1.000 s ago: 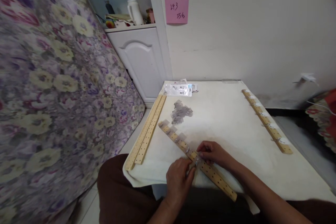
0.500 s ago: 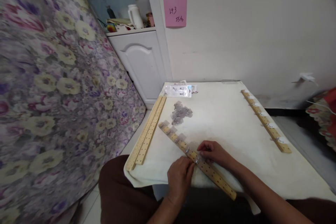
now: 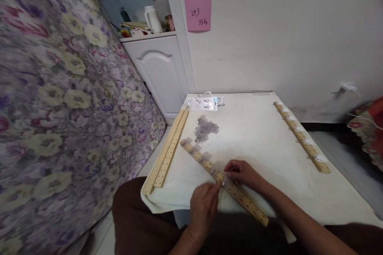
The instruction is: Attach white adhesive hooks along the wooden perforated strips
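Observation:
A wooden strip with rows of holes [image 3: 243,199] lies slantwise before me, its near end jutting past the table edge. Clear plastic pieces with small metal hooks sit along its far half; one is this clear hook [image 3: 200,159]. At the strip's middle my left hand [image 3: 204,203] is closed, thumb and forefinger on the metal part of the nearest hook [image 3: 224,183]. My right hand [image 3: 247,174] pinches the clear backing of that same hook from the other side. Fingertips partly hide the piece. Beyond the strip lies a pile of loose clear hooks [image 3: 206,127].
Two bare perforated strips [image 3: 170,147] lie along the table's left edge. Another wooden strip [image 3: 311,152] with hooks and white patches lies at the right. Clear packaging [image 3: 202,103] rests at the back left. A floral curtain [image 3: 68,99] hangs left of the pale-covered table [image 3: 251,127].
My left fingertips have shifted slightly up and right onto the nearest hook's metal part. The right hand and the strip stay nearly in place; the view has moved a little.

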The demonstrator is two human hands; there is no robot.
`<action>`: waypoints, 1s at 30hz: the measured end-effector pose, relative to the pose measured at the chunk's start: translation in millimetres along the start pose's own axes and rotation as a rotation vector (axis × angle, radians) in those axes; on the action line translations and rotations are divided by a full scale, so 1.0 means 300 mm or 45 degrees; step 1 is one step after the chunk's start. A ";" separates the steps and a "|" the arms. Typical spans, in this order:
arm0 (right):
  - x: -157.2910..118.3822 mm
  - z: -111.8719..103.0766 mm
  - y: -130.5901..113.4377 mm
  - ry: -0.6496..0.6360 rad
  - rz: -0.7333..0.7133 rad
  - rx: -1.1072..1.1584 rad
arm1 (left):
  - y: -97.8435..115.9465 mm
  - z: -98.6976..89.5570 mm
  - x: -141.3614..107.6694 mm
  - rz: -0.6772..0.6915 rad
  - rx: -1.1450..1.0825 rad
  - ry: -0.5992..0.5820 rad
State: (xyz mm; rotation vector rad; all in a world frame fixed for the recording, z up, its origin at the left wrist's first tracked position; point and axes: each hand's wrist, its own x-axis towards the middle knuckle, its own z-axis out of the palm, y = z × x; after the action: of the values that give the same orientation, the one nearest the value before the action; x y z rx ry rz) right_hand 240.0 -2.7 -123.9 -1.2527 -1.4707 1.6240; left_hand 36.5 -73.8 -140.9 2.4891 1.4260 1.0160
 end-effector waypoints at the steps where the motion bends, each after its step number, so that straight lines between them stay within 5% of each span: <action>1: 0.001 -0.001 0.003 -0.001 0.000 -0.004 | 0.000 -0.002 -0.002 0.024 0.028 -0.003; 30: -0.003 0.008 0.007 0.073 -0.083 -0.176 | 0.003 0.002 -0.007 0.133 0.249 0.000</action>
State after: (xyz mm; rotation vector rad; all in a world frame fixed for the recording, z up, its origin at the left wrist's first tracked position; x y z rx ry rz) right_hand 238.4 -4.8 -126.1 -1.3009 -1.5937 1.4535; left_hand 36.8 -75.7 -142.1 2.7270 1.4753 0.9343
